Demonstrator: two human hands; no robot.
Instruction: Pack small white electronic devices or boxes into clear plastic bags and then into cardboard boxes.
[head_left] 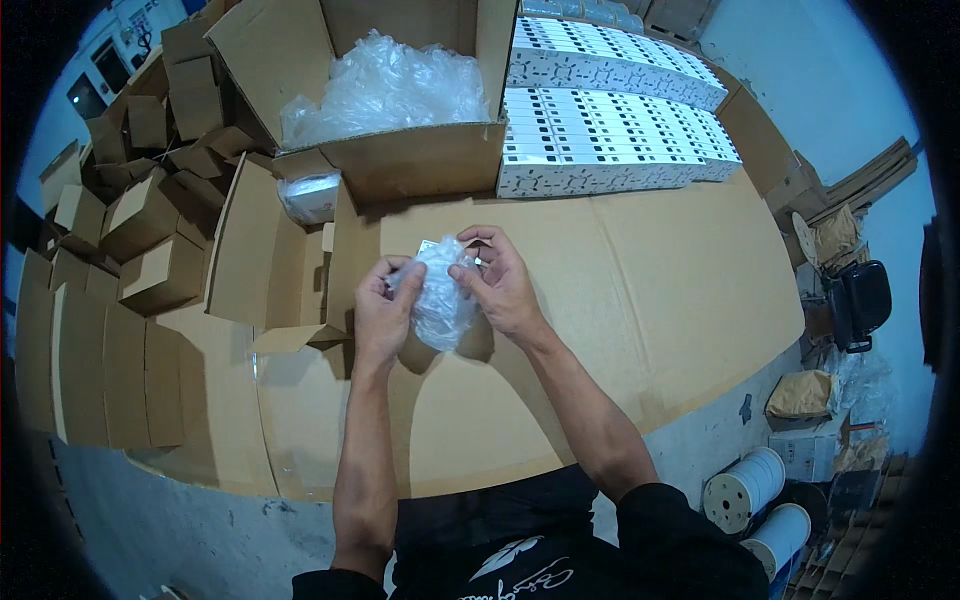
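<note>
Between my two hands is a small white box in a clear plastic bag [443,306], held up over the cardboard-covered table. A pale corner of the box shows at the top of the crumpled plastic. My left hand [384,305] pinches the bag's left side with thumb and fingers. On the other side, my right hand [502,283] grips the upper right edge, its thumb pressed on the plastic. Just left of my hands stands an open cardboard carton [262,262]. A plastic-wrapped white box [312,197] lies at its far end.
A large open carton [420,160] full of clear plastic bags [400,85] stands at the back. White boxes [600,170] are stacked in rows at the back right. Several empty cartons [150,225] crowd the left side. Cable spools [745,490] stand on the floor at lower right.
</note>
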